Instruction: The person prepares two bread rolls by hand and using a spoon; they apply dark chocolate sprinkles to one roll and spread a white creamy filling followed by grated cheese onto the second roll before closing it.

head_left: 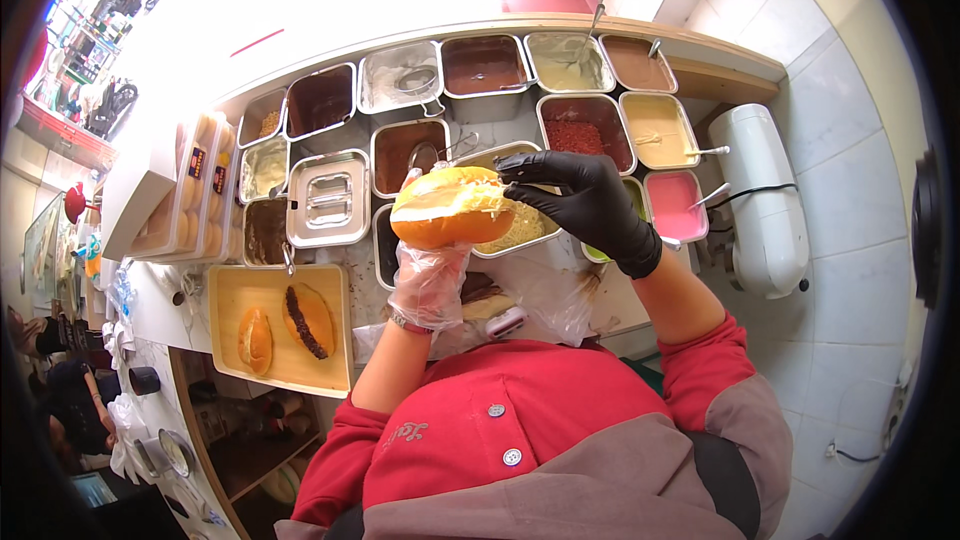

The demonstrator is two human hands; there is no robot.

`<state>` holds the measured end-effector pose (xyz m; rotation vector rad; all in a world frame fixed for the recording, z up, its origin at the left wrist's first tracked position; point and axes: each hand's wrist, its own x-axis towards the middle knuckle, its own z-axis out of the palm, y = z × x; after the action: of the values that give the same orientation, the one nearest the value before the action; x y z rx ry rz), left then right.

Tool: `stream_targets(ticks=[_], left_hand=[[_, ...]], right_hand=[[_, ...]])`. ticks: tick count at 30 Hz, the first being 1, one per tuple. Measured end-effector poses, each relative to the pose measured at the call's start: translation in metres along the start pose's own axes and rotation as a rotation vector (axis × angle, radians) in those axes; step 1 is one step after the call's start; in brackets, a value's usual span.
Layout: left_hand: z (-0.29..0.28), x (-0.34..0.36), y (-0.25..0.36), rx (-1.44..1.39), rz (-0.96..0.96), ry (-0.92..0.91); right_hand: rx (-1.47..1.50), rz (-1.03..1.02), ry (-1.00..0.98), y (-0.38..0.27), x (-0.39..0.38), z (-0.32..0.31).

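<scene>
My left hand [432, 285], in a clear plastic glove, holds up a soft split bread roll [445, 228] from below, its fingers wrapped round it. Pale yellow shredded cheese [488, 198] lines the roll's cut edge. Against the roll's right end, my black-gloved right hand [590, 202] has its fingertips pinched together at the cheese. Below that hand, partly hidden by it and the roll, is a metal pan holding more shredded cheese [522, 228].
Metal pans of dark spread [484, 65], red sprinkles [575, 135] and cream [568, 62] surround my hands, some with utensils. A lidded pan [328, 198] stands left. A tan tray [225, 290] carries two rolls. Packaged rolls [200, 190] stack far left; a white appliance [765, 200] stands right.
</scene>
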<state>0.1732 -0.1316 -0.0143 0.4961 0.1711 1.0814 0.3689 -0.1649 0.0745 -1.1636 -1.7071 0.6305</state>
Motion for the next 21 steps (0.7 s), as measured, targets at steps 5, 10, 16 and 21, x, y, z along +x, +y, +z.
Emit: stream_targets(ticks=[5,10,16,21], left_hand=[[-0.002,0.000,0.000,0.017,0.009,0.010],[0.001,0.000,-0.001,0.056,-0.003,0.005],[0.004,-0.001,0.001,0.043,-0.003,0.009],[0.020,-0.002,0.010,-0.002,0.046,0.004]], right_hand=[[-0.096,-0.089,0.049,0.003,-0.005,0.005],[-0.126,0.041,-0.058,0.029,-0.015,0.015],[-0.124,-0.012,-0.043,0.024,-0.009,0.019],[-0.304,-0.052,-0.103,0.017,-0.014,0.013]])
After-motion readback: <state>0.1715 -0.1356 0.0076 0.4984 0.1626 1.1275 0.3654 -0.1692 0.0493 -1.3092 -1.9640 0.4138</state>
